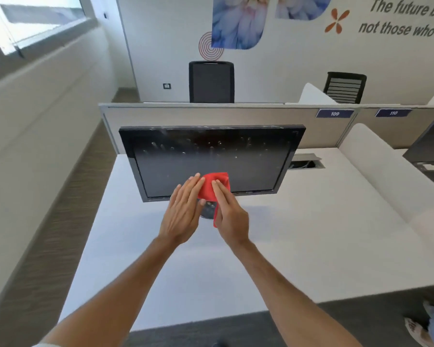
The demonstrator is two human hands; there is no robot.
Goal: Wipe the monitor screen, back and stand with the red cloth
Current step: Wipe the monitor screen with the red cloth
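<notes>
At screen [211, 159] lower edge | holds red cloth [212, 187] between flat-fingered left hand [183, 214], right hand [232, 214] | rest above, long axis left-right

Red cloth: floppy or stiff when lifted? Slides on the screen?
Likely floppy: the red cloth bunches and a corner hangs limp beside the right hand. Probably light, it looks thin. Should slide easily on the glossy monitor screen.

Left hand [183, 212] and right hand [232, 217] reach forward, fingers straight.
</notes>
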